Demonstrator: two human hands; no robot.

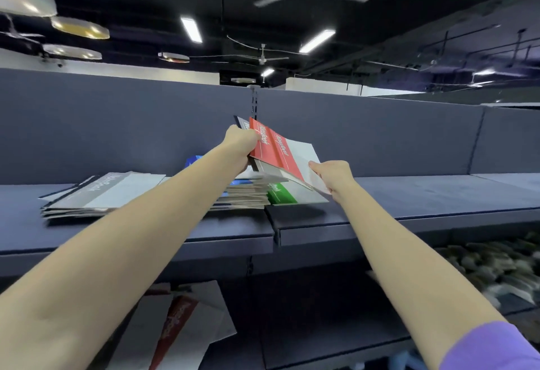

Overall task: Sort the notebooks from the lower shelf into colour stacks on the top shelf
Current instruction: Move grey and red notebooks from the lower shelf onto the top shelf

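We see the left hand (241, 147) gripping the far end of a tilted bundle of notebooks, fingers curled round its edge; the red notebooks (273, 150) face us on top and a dark-edged one (242, 122) pokes out behind them at that end. The right hand (333, 178) pinches the near lower corner of the same bundle, thumb on the pale grey half of the cover, so both hands are clamped on it. The bundle hangs raised and slanted above the top shelf (409, 197), its low end just over the green notebook (282, 194). That green notebook lies flat on the top shelf, touching the right side of a mixed stack (248, 195) whose page edges face us. Behind the left forearm, at the back of that stack, we catch a blue cover (193, 160), mostly hidden. Further left of the bundle, apart from the mixed stack, a grey stack (99, 194) sits flat on the same shelf, slightly fanned. Below the top shelf, under the left forearm, the lower shelf (321, 326) holds loose notebooks, one red and white (175, 323) lying askew on pale ones. To the right below the bundle, a blurred greenish pile (496, 264); we cannot tell what it is. A purple sleeve (491, 349) covers the right upper arm.
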